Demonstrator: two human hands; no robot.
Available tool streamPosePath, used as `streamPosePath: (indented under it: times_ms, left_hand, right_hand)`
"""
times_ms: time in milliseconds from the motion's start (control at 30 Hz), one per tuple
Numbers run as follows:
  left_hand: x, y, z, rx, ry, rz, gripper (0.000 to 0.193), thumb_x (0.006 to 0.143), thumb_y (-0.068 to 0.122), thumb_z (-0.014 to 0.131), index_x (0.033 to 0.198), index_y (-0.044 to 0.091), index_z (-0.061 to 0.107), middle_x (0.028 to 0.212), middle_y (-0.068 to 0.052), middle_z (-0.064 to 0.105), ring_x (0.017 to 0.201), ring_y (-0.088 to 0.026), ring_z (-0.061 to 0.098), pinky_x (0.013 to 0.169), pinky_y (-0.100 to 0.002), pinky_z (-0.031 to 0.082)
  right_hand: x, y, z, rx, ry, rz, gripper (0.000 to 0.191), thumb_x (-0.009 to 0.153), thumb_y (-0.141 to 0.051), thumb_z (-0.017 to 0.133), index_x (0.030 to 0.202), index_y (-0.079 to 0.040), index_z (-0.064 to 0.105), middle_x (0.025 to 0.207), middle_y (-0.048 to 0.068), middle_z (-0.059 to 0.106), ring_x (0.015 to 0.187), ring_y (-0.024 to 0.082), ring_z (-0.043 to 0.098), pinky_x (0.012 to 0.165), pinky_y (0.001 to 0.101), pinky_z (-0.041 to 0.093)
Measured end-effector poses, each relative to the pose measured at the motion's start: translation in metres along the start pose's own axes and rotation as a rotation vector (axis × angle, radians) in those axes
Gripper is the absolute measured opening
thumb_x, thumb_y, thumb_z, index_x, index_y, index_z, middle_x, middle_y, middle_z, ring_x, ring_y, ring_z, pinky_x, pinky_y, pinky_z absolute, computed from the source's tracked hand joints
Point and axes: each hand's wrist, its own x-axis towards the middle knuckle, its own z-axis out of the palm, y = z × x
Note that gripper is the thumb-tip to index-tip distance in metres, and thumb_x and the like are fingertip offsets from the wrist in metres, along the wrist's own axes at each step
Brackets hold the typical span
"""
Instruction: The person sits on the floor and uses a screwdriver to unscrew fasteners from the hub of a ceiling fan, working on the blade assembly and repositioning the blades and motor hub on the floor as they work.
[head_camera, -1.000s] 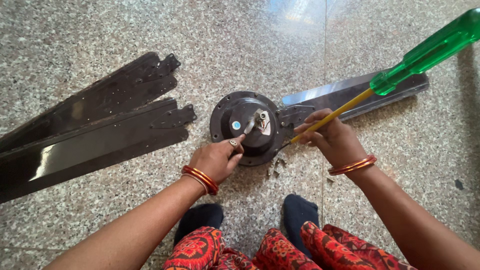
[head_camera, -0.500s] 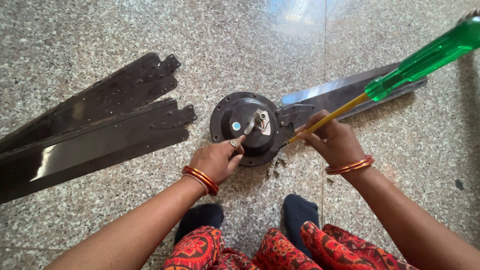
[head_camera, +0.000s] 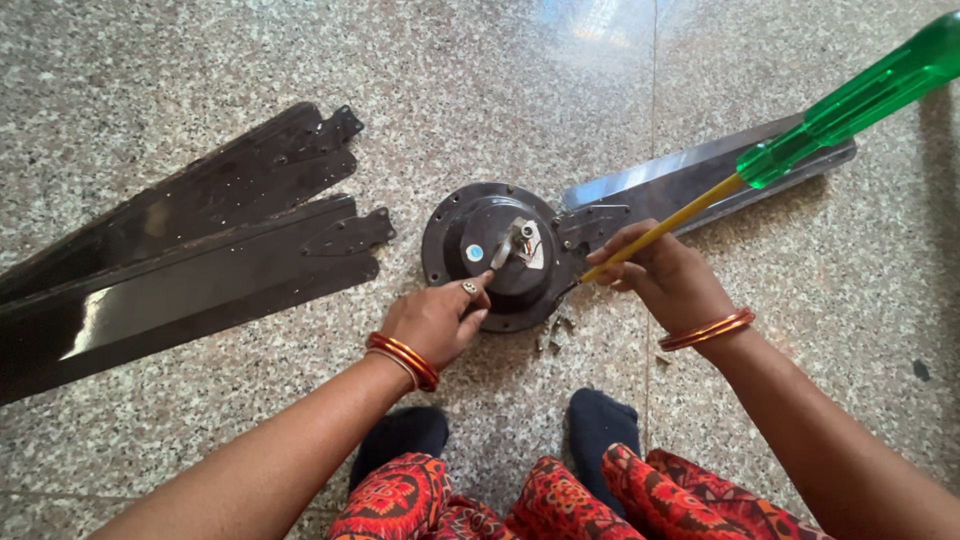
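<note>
A dark round ceiling fan motor (head_camera: 500, 255) lies on the speckled stone floor, with one dark blade (head_camera: 700, 180) still joined to its right side. My left hand (head_camera: 435, 320) rests on the motor's near rim, fingers curled against it. My right hand (head_camera: 665, 275) grips the yellow shaft of a long screwdriver (head_camera: 800, 140) with a green handle. The tip is down at the joint between blade and motor, and the handle slants up to the right.
Two loose dark fan blades (head_camera: 190, 260) lie side by side on the floor to the left. Small screws (head_camera: 550, 335) sit on the floor just below the motor. My dark-socked feet (head_camera: 590, 425) and red patterned trousers (head_camera: 560, 500) fill the bottom centre.
The screwdriver handle has shifted slightly upward and to the right. My right hand has turned a little at the joint. My left hand has stayed on the motor.
</note>
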Motion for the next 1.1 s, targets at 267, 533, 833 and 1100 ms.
streamPosePath:
  times_ms: [267, 533, 833, 1100]
  left_hand:
    - [0.0004, 0.0000, 0.0003, 0.008, 0.007, 0.002, 0.044, 0.092, 0.033, 0.065, 0.137, 0.030, 0.061, 0.104, 0.000, 0.076, 0.090, -0.029, 0.072, 0.079, -0.045, 0.057]
    - [0.0001, -0.0001, 0.0001, 0.002, 0.006, 0.003, 0.045, 0.092, 0.033, 0.065, 0.137, 0.030, 0.060, 0.106, 0.000, 0.076, 0.092, -0.029, 0.072, 0.079, -0.046, 0.057]
    - [0.0000, 0.0006, 0.0001, 0.012, 0.016, 0.016, 0.045, 0.092, 0.033, 0.064, 0.137, 0.030, 0.060, 0.106, 0.000, 0.076, 0.092, -0.029, 0.072, 0.079, -0.046, 0.057]
    - [0.0002, 0.0015, -0.0015, 0.012, -0.005, -0.010, 0.046, 0.093, 0.033, 0.064, 0.139, 0.032, 0.059, 0.107, 0.001, 0.076, 0.092, -0.029, 0.072, 0.079, -0.046, 0.057]
  right_hand:
    - [-0.0039, -0.0025, -0.0027, -0.259, 0.116, -0.077, 0.027, 0.088, -0.016, 0.078, 0.102, -0.004, 0.059, 0.098, 0.010, 0.079, 0.092, 0.019, 0.079, 0.077, 0.0334, 0.062]
    - [-0.0016, -0.0005, 0.0041, -0.103, 0.069, -0.072, 0.021, 0.093, -0.013, 0.071, 0.106, -0.006, 0.057, 0.101, 0.007, 0.078, 0.095, 0.017, 0.078, 0.080, 0.0319, 0.064]
    - [-0.0014, 0.0026, 0.0020, -0.051, 0.034, 0.015, 0.014, 0.095, -0.008, 0.065, 0.107, -0.007, 0.057, 0.105, 0.006, 0.079, 0.097, 0.016, 0.078, 0.079, 0.0313, 0.064]
    - [-0.0027, 0.0014, 0.0029, -0.113, 0.066, 0.031, 0.020, 0.091, -0.013, 0.072, 0.102, -0.005, 0.057, 0.100, 0.009, 0.079, 0.096, 0.016, 0.079, 0.079, 0.0292, 0.064]
